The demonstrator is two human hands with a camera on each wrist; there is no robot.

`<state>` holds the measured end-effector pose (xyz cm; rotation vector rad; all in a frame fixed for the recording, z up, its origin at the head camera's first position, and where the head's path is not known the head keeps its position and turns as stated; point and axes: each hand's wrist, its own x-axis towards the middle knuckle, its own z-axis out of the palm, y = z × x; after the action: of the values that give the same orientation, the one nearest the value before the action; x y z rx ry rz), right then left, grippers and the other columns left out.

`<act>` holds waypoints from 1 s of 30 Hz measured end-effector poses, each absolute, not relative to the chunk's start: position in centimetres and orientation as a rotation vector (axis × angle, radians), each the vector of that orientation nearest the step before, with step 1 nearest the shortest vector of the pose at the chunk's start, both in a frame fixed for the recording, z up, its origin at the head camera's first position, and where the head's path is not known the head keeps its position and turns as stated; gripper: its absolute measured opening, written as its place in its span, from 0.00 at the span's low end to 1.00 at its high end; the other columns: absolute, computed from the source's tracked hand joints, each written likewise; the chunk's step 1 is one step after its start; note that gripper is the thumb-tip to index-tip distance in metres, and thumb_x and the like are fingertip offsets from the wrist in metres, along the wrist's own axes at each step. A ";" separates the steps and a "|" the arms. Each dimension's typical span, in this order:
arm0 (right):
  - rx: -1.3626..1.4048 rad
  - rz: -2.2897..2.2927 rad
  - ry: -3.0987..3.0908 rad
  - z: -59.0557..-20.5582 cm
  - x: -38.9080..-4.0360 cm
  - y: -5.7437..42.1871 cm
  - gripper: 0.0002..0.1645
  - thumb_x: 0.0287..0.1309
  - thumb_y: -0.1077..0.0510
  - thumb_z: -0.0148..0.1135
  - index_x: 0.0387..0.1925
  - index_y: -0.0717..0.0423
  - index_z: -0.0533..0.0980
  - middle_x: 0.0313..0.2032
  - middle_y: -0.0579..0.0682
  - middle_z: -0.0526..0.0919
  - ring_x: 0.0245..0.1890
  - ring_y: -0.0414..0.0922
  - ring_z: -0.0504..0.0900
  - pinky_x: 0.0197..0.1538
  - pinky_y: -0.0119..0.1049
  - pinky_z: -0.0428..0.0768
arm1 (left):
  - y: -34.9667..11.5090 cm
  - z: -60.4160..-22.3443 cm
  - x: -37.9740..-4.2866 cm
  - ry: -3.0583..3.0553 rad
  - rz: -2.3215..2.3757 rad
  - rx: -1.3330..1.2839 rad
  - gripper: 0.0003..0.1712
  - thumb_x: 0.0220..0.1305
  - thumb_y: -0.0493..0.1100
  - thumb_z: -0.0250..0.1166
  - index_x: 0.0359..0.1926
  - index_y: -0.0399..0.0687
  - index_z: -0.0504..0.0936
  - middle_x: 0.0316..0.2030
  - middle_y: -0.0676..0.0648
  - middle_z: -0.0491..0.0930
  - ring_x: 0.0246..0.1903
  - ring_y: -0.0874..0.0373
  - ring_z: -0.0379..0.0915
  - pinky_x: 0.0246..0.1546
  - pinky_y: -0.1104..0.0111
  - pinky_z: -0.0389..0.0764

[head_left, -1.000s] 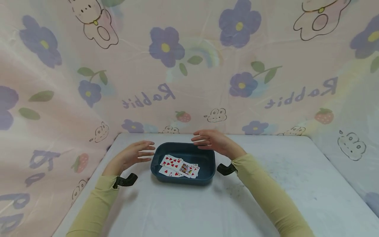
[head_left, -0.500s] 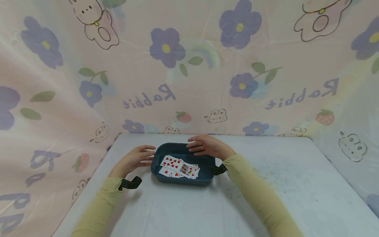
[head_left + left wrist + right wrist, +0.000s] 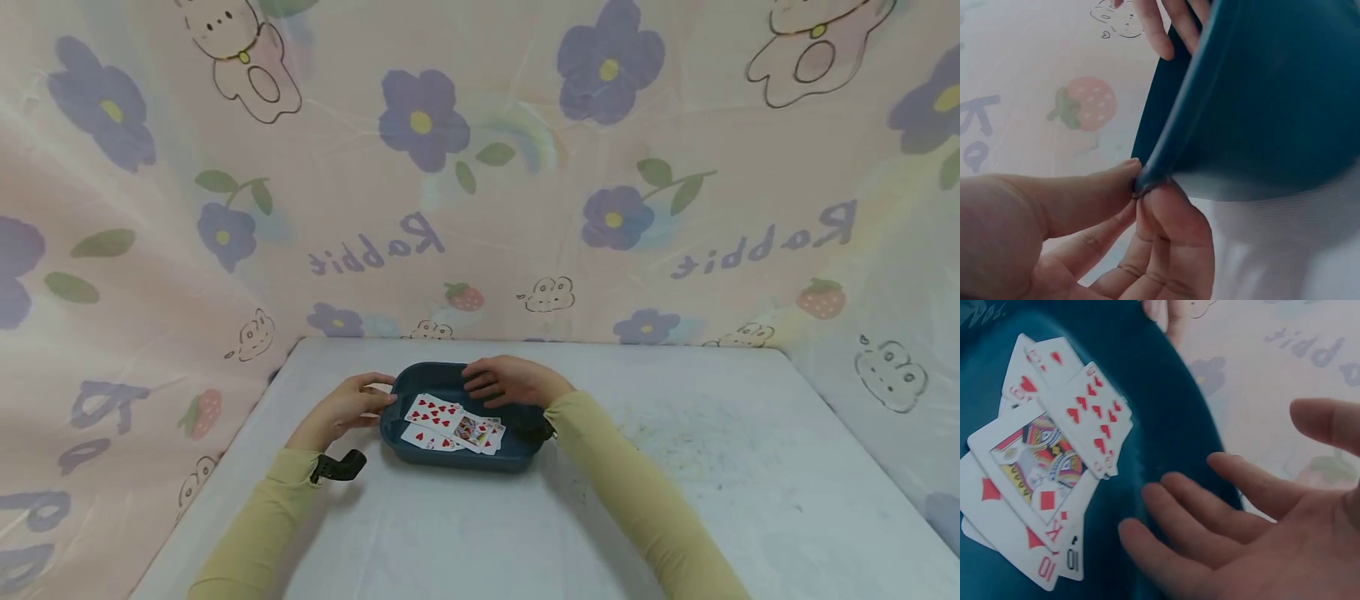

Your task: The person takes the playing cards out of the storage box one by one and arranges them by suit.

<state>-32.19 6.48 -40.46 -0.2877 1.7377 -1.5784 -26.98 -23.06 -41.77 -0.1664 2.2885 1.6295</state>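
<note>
A dark teal basin (image 3: 461, 460) stands on the white table, with several playing cards (image 3: 453, 425) lying loosely spread inside it. In the left wrist view, my left hand (image 3: 1116, 231) pinches the basin's rim between thumb and fingers; in the head view this is the left end. My right hand (image 3: 517, 382) hovers over the far right part of the basin, fingers spread and holding nothing. The right wrist view shows its fingers (image 3: 1191, 531) near the cards but apart from them. Hearts, a face card and tens (image 3: 1041, 565) lie face up there.
The white table (image 3: 450, 533) has faint dark smudges on its right half. A patterned cloth (image 3: 480, 192) with flowers and rabbits hangs behind and at both sides. A black wrist camera (image 3: 341, 467) sits on the left wrist.
My left hand has come right to the basin's left end and taken hold of the rim. My right hand has moved left and nearer, over the basin. The cards have not moved.
</note>
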 end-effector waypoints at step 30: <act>-0.188 -1.411 1.724 -41.5 -31.3 2.9 0.35 0.67 0.44 0.52 0.63 0.67 0.65 0.52 0.64 0.76 0.47 0.56 0.80 0.44 0.44 0.75 | -23.0 -41.9 -27.0 2.317 1.606 -0.186 0.25 0.66 0.40 0.62 0.62 0.42 0.68 0.42 0.42 0.78 0.34 0.53 0.74 0.34 0.65 0.78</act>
<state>-31.31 2.86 -41.55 -0.1878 1.7244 -1.4111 -27.04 -23.03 -41.95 -0.1857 2.3172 1.6064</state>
